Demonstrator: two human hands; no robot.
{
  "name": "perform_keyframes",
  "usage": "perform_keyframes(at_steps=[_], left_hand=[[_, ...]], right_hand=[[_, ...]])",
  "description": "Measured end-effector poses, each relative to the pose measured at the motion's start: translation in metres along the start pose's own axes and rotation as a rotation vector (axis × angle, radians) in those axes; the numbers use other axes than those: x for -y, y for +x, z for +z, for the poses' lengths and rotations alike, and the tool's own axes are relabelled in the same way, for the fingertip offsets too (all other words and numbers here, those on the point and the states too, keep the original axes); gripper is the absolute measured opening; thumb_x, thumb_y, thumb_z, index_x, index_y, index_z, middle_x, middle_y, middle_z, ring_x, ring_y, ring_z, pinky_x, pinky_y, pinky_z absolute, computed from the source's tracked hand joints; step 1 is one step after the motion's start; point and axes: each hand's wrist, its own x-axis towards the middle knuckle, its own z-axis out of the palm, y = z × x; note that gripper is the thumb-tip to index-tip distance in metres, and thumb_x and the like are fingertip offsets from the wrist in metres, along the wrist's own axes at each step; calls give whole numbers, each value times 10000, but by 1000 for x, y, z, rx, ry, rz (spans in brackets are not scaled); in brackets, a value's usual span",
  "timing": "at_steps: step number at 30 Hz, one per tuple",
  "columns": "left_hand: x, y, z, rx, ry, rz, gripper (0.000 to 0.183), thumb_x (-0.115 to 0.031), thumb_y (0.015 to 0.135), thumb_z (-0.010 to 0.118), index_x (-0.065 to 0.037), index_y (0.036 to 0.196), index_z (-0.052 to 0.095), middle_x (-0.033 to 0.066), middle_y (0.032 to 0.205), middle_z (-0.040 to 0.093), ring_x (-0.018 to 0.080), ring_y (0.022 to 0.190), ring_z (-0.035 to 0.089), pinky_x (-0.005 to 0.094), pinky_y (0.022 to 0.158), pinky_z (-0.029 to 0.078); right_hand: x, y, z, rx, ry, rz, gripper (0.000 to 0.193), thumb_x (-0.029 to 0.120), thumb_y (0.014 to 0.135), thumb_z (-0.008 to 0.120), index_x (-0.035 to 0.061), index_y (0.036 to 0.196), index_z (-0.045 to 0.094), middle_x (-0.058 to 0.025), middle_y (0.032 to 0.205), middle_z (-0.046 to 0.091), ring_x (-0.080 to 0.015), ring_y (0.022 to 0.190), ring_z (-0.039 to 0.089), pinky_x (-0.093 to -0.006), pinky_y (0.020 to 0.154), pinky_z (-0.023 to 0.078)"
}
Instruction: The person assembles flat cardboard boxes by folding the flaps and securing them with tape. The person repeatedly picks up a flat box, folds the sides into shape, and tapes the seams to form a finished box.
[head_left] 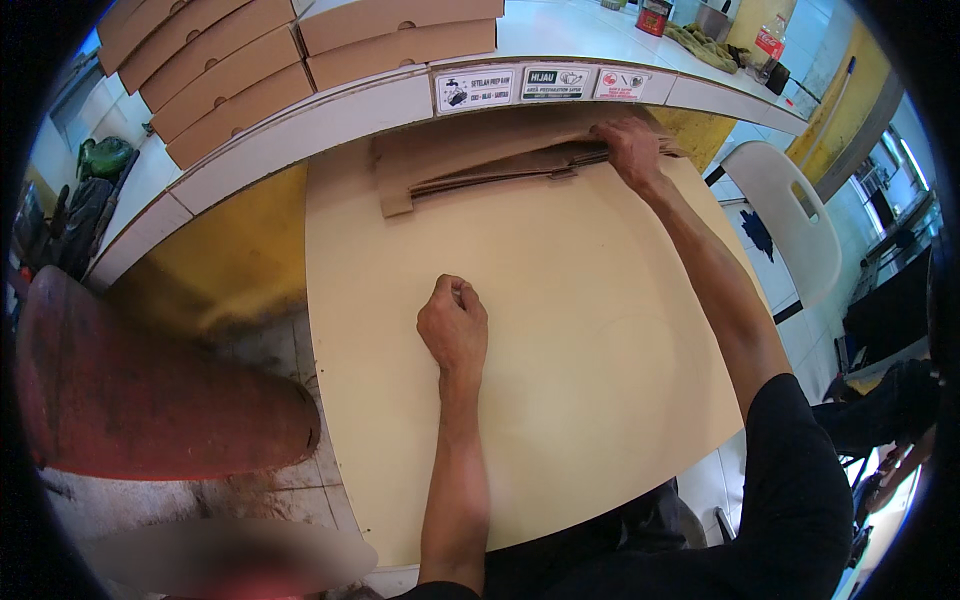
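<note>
Above the middle of the pale tabletop (pixel 560 350), my left hand (pixel 455 320) is closed in a loose fist, and nothing shows in its fingers. At the far side of this table lies a stack of flattened brown cardboard boxes (pixel 480 160), partly under the edge of the white counter. My right hand (pixel 632 155) reaches out to the stack's right part, its fingers bent over the top sheet and gripping it. The undersides of those fingertips are hidden.
Folded cardboard boxes (pixel 230 85) are piled on the white tiled counter (pixel 560 35). It also carries a plastic bottle (pixel 768 45), a red can (pixel 654 16) and a green cloth (pixel 703 45). A white chair (pixel 785 215) stands right; a large reddish cylinder (pixel 150 390) lies left.
</note>
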Motion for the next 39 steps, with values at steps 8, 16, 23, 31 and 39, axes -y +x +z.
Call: perform_keyframes(at_steps=[8,16,23,31,39], left_hand=[[1,0,-3,-7,9,-19,77,-92,921,648,-28,902,687,128,705,702,250,619,689,377,603,526],[-2,0,-3,4,6,-18,62,-67,914,645,-19,878,657,96,659,676,255,579,655,374,575,514],[-1,-1,-3,-23,-4,7,63,-75,918,640,-29,878,658,99,660,674,264,584,654,385,578,516],[2,1,-1,-8,12,19,83,-95,929,639,-26,884,655,106,654,670,278,586,658,394,579,518],[-7,4,-19,41,-524,-355,503,-473,1076,388,-21,1163,592,100,711,635,235,542,611,381,570,527]], right_hand=[[4,12,1,27,1,-21,260,121,858,582,135,1056,750,-98,1004,748,-330,962,681,-477,874,505],[-6,23,10,212,-94,-74,183,88,785,655,120,955,717,-82,906,709,-314,921,645,-443,823,519],[5,25,-29,51,-98,-131,114,112,857,633,120,963,674,-74,956,725,-305,967,647,-440,840,500],[8,16,-58,-74,14,40,78,115,920,642,85,987,668,-97,959,722,-337,922,668,-445,787,521],[101,-96,-165,70,242,123,178,10,852,645,73,1003,716,-122,798,700,-346,725,655,-463,643,520]])
